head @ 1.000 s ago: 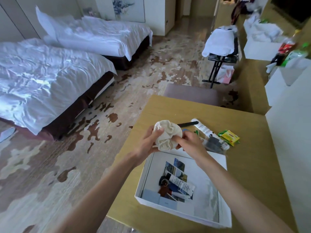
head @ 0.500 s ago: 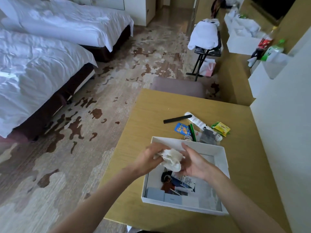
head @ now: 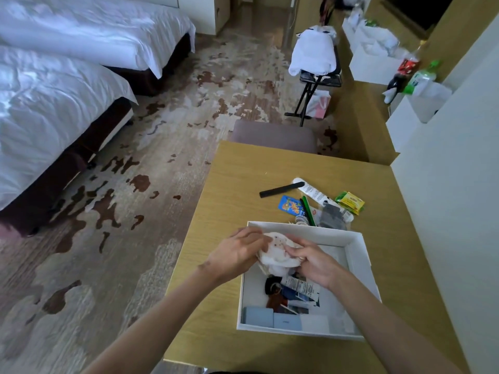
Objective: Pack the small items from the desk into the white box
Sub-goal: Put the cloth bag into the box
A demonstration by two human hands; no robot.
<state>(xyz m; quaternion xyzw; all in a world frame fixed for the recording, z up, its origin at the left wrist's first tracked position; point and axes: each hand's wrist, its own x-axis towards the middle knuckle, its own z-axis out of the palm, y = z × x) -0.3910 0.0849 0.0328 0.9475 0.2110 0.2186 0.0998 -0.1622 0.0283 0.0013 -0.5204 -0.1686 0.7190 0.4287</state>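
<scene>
Both hands, left hand [head: 237,253] and right hand [head: 314,261], clutch a crumpled white speckled cloth bundle [head: 278,253] between them; the open white cardboard box [head: 359,255] lies directly beneath.

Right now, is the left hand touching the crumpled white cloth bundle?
Touching. The head view shows left hand fingers pressed against the white cloth bundle.

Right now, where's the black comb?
Head view: black comb lies on the desk beyond the white box, left of the white tube.
</scene>
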